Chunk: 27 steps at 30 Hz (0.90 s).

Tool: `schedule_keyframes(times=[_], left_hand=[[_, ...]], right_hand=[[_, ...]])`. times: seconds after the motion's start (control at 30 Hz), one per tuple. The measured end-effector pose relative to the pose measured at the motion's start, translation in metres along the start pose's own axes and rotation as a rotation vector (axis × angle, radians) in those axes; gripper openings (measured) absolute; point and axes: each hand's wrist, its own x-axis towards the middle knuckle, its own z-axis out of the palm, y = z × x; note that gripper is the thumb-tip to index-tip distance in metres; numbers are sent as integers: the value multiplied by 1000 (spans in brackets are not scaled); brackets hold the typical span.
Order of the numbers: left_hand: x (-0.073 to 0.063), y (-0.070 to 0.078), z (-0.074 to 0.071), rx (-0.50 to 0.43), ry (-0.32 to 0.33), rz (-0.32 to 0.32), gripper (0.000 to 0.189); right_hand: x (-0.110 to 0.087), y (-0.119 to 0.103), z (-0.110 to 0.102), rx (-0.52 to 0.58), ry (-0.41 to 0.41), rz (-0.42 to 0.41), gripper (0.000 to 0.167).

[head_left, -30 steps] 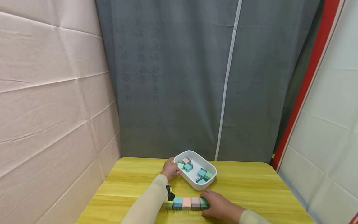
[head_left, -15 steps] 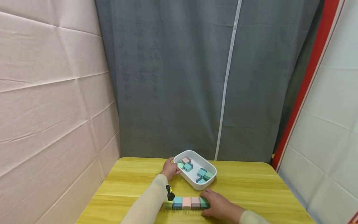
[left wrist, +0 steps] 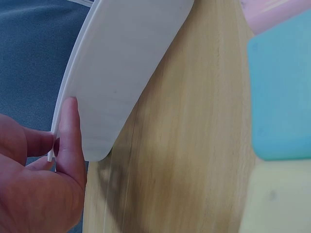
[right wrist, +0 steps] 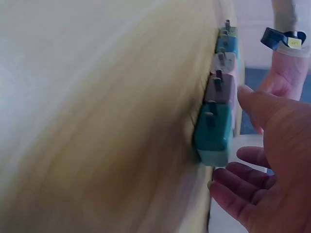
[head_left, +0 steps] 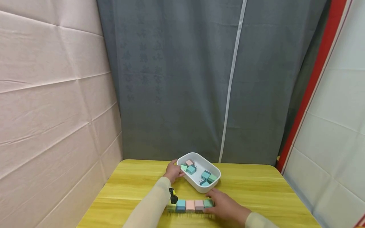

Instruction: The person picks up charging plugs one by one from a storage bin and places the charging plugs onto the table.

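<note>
My left hand pinches the left rim of a white plastic bin; in the left wrist view its fingers lie along the bin's wall. Several plug chargers stand in a row in front of it, prongs toward the near side: yellow, blue, pink, mauve and green. At the row's right end is my right hand, its thumb and fingers spread around the green charger. The right wrist view shows a gap between fingers and charger.
More chargers lie loose inside the bin in two clusters. The yellow wooden table reaches back to a grey curtain. Pale cloth hangs on the left and right sides. A dark band sits on the left wrist.
My right hand has loosened from the green charger and shifted slightly up and left, its fingers spreading. The left hand, bin and row have stayed in place.
</note>
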Motion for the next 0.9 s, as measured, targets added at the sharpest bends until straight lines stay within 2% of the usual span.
schedule_keyframes(times=[0.1,0.3,0.4,0.57,0.73,0.9], left_hand=[[-1,0,0,4,-4,2,65],[0,-1,1,10,-12,9,66],[2,-1,1,4,-13,11,67],[5,-2,2,-6,-10,16,64],[6,-4,2,-6,-7,14,64],[2,-3,0,3,-5,10,65]], right_hand=[[1,-1,-8,30,48,13,46],[11,-1,-29,-22,186,9,29],[17,-1,-39,-39,236,22,27],[32,2,-51,-90,278,93,29],[50,5,-60,-216,242,134,38],[68,2,-64,-242,148,158,43]])
